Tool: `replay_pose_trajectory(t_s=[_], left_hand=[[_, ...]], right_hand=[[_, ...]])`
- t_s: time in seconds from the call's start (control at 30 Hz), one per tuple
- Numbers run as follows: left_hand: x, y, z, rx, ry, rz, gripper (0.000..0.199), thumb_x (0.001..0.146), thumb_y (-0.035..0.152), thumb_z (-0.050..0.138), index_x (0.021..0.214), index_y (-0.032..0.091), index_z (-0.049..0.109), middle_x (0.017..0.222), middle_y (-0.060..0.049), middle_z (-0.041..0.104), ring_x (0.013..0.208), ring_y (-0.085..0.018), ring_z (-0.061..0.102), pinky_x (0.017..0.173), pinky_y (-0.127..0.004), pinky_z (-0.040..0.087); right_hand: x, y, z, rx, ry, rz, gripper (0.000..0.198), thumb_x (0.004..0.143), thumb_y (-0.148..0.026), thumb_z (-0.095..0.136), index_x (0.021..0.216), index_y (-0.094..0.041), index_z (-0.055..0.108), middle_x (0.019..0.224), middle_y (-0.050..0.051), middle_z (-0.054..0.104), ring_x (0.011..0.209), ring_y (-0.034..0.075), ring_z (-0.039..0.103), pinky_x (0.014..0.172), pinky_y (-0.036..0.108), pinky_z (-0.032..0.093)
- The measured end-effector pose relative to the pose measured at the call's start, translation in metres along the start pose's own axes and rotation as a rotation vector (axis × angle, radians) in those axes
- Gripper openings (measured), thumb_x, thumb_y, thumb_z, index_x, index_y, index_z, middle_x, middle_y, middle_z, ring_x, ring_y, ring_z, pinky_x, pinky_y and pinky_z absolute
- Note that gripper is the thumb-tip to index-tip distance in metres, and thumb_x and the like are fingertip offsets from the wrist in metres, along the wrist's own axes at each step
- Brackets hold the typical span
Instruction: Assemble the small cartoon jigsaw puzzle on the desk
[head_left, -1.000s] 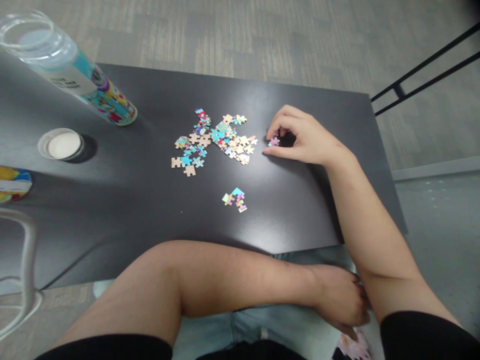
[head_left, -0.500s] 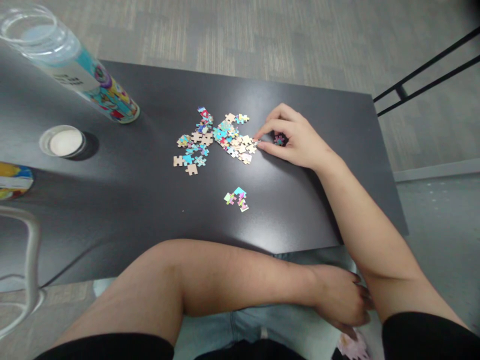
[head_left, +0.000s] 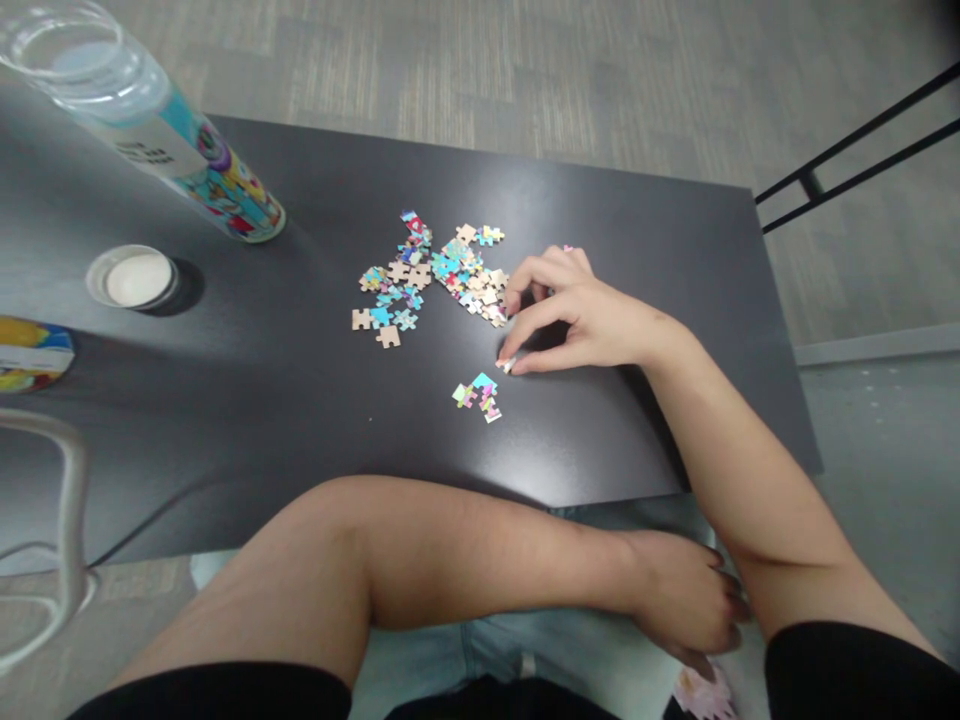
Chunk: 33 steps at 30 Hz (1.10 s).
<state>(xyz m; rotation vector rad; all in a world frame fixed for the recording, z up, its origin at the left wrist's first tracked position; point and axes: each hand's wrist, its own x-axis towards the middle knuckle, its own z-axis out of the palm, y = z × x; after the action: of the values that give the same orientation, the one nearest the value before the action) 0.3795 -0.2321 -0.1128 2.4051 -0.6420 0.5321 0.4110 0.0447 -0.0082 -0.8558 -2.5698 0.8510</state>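
Between the thumb and index finger of my right hand [head_left: 577, 310], I pinch a small jigsaw puzzle piece [head_left: 507, 366] just above the table. Below and left of it lie several joined-looking puzzle pieces [head_left: 486, 384], pink, green and light blue. A loose pile of puzzle pieces [head_left: 457, 262] spreads beyond my fingers, some face down showing tan backs. Part of the pile's right side is hidden by my hand. My left hand [head_left: 686, 600] rests over my lap beside my right elbow, thumb apart, holding nothing visible; its fingertips are partly hidden.
On the dark table [head_left: 315, 400] a tall clear canister with a colourful label [head_left: 217, 175] stands at the far left. Near it are a round lid [head_left: 135, 278] and a printed can-like item [head_left: 34, 355]. A pale curved tube [head_left: 73, 500] rises at the left edge.
My right hand has moved from the pile's right edge toward me, carrying a puzzle piece close to the small group. My left hand stays in place.
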Motion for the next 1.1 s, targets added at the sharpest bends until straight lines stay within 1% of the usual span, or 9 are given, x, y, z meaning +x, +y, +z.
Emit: replay_pose_trajectory(t_s=[0.1,0.23,0.33,0.4,0.6,0.7,0.8,0.9,1.1], left_hand=[[0.001,0.001,0.001,-0.001,0.002,0.005,0.086,0.114,0.043,0.085,0.089,0.028,0.004,0.12,-0.013,0.092,0.117,-0.026,0.094,0.094,-0.044,0.068],[0.002,0.001,0.002,-0.002,0.0,-0.005,0.088,0.114,0.043,0.087,0.087,0.027,0.005,0.115,-0.012,0.089,0.109,-0.025,0.092,0.092,-0.043,0.067],[0.003,0.0,0.0,-0.008,-0.007,-0.004,0.088,0.114,0.042,0.086,0.086,0.027,0.005,0.108,-0.011,0.083,0.105,-0.024,0.091,0.091,-0.042,0.067],[0.003,0.0,-0.001,-0.008,-0.008,-0.004,0.087,0.115,0.042,0.086,0.085,0.028,0.005,0.108,-0.011,0.081,0.106,-0.024,0.092,0.092,-0.043,0.067],[0.003,0.001,-0.004,-0.003,-0.016,-0.008,0.089,0.116,0.042,0.086,0.085,0.028,0.003,0.116,-0.012,0.086,0.113,-0.024,0.093,0.098,-0.045,0.066],[0.003,0.001,-0.004,-0.006,-0.02,-0.008,0.088,0.116,0.041,0.085,0.085,0.028,0.004,0.118,-0.012,0.089,0.112,-0.025,0.093,0.098,-0.046,0.067],[0.003,0.0,-0.004,-0.01,-0.015,-0.005,0.087,0.116,0.04,0.084,0.086,0.028,0.003,0.122,-0.012,0.092,0.112,-0.025,0.093,0.097,-0.046,0.068],[0.004,0.0,-0.004,-0.013,-0.011,-0.002,0.086,0.116,0.042,0.084,0.086,0.028,0.004,0.124,-0.012,0.094,0.114,-0.026,0.093,0.097,-0.045,0.069],[0.003,0.0,-0.005,-0.015,-0.015,0.001,0.084,0.116,0.042,0.082,0.086,0.028,0.005,0.123,-0.012,0.093,0.113,-0.026,0.093,0.098,-0.045,0.069]], right_hand=[[0.004,-0.004,0.006,0.02,0.021,-0.044,0.025,0.114,-0.066,0.1,0.118,-0.042,0.103,0.132,0.007,0.08,0.124,0.033,0.067,0.131,0.064,0.046],[0.004,0.01,0.005,-0.009,0.259,0.107,0.021,0.117,-0.052,0.095,0.127,-0.033,0.098,0.127,0.009,0.081,0.109,0.032,0.071,0.116,0.061,0.056],[0.004,0.022,0.005,0.001,0.368,0.169,0.025,0.11,-0.05,0.098,0.124,-0.029,0.099,0.124,0.011,0.084,0.095,0.029,0.069,0.107,0.062,0.059],[0.004,0.025,0.006,-0.011,0.372,0.183,0.025,0.107,-0.049,0.099,0.123,-0.03,0.1,0.124,0.01,0.084,0.096,0.029,0.071,0.109,0.063,0.06],[0.004,0.019,0.004,-0.041,0.3,0.22,0.019,0.107,-0.049,0.097,0.115,-0.032,0.097,0.12,0.009,0.086,0.112,0.034,0.078,0.122,0.067,0.058],[0.003,0.017,-0.002,0.013,0.277,0.212,0.024,0.107,-0.057,0.097,0.11,-0.033,0.095,0.114,0.008,0.086,0.11,0.034,0.077,0.115,0.063,0.061],[0.002,0.016,-0.007,0.062,0.258,0.199,0.029,0.107,-0.062,0.094,0.103,-0.033,0.093,0.112,0.007,0.087,0.1,0.03,0.075,0.104,0.056,0.062],[0.0,0.014,-0.009,0.067,0.22,0.191,0.033,0.106,-0.064,0.093,0.099,-0.032,0.092,0.109,0.005,0.088,0.095,0.028,0.074,0.105,0.054,0.06],[0.001,0.014,-0.003,0.043,0.269,0.136,0.021,0.107,-0.051,0.091,0.109,-0.03,0.093,0.113,0.006,0.087,0.093,0.027,0.073,0.106,0.056,0.057]])
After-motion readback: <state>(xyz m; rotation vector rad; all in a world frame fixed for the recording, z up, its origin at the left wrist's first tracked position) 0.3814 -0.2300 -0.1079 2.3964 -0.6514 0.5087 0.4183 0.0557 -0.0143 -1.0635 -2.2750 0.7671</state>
